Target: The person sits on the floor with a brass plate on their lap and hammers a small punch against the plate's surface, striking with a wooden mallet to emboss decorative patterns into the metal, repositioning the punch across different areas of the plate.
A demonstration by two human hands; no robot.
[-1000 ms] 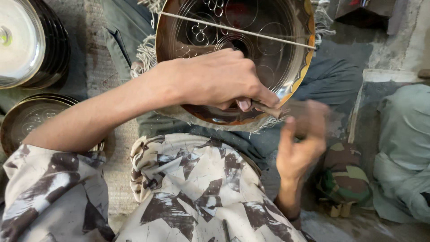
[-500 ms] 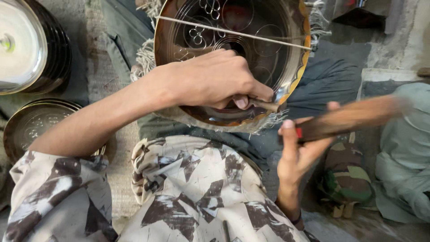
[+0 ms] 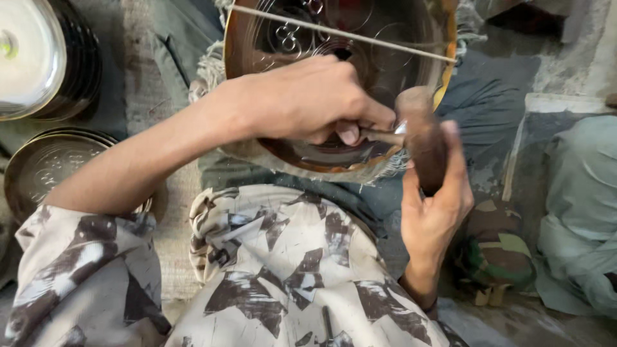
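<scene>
A large round copper-coloured metal plate (image 3: 392, 45) with engraved curls leans in front of me, its lower rim resting on my lap. My left hand (image 3: 308, 99) lies across the plate and pinches a thin metal chisel (image 3: 382, 135) against its lower rim. My right hand (image 3: 437, 205) grips a wooden mallet (image 3: 421, 138), whose head meets the chisel's end. A thin rod (image 3: 347, 33) crosses the plate's upper part.
Stacked metal plates (image 3: 38, 58) sit at the upper left, and another engraved plate (image 3: 48, 164) lies below them. A camouflage-patterned cap (image 3: 498, 250) and pale green cloth (image 3: 581, 212) lie at the right. Patterned trousers (image 3: 283, 276) cover my knees.
The mallet swung from out at the right, held nearly level, down onto the end of the chisel. My left hand kept the chisel on the plate's rim.
</scene>
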